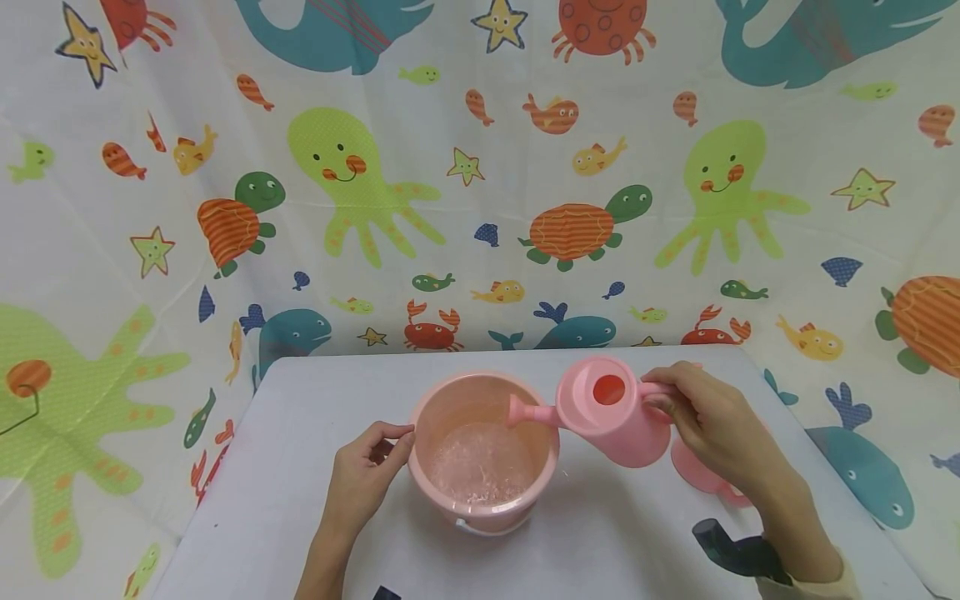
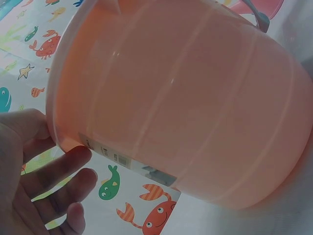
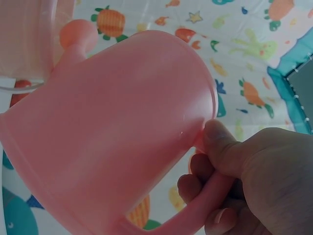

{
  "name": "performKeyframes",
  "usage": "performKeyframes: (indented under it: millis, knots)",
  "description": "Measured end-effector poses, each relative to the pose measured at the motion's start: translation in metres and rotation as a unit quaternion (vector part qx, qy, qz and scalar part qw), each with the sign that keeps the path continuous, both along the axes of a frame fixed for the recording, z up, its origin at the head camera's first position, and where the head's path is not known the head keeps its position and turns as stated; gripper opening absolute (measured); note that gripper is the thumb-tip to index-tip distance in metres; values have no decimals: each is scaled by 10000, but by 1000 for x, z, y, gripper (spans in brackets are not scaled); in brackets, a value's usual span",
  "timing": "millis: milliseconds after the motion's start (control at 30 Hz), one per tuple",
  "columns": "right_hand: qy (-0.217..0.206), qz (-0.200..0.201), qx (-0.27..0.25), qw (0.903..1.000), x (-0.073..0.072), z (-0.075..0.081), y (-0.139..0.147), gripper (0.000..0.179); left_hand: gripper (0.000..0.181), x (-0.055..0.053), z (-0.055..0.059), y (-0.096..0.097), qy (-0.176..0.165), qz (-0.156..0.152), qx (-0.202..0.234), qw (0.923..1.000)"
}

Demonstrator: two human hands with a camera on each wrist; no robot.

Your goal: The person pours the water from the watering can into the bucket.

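A pink bucket (image 1: 429, 483) stands on the white table, with rippling, splashing water (image 1: 480, 462) inside. My left hand (image 1: 360, 475) pinches its left rim between thumb and fingers; in the left wrist view the other fingers (image 2: 58, 196) spread below the rim. By its handle, my right hand (image 1: 705, 417) grips a pink watering can (image 1: 622, 433), tilted toward the bucket. The can's spout (image 1: 531, 413) reaches over the bucket's right rim. In the right wrist view, fingers and thumb wrap the can's handle (image 3: 195, 210).
Behind my right wrist, a pink object (image 1: 693, 468) lies on the table (image 1: 315, 400), partly hidden. A white bail handle (image 1: 480, 529) hangs at the bucket's front. Sea-animal printed cloth (image 1: 420, 217) hangs behind and beside the table.
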State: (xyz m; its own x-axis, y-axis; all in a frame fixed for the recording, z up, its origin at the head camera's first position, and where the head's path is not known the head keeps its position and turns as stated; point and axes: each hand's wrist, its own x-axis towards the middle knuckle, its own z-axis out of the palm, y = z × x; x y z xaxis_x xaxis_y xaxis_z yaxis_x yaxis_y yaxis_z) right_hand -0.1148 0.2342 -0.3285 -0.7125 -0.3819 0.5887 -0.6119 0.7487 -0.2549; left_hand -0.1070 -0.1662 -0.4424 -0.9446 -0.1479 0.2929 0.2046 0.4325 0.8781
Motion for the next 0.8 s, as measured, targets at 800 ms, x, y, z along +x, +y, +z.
performKeyframes:
  millis: [800]
  knots:
    - [76, 107, 34, 9999, -2, 2, 0, 46, 14, 0, 0, -1, 1, -34, 43, 10000]
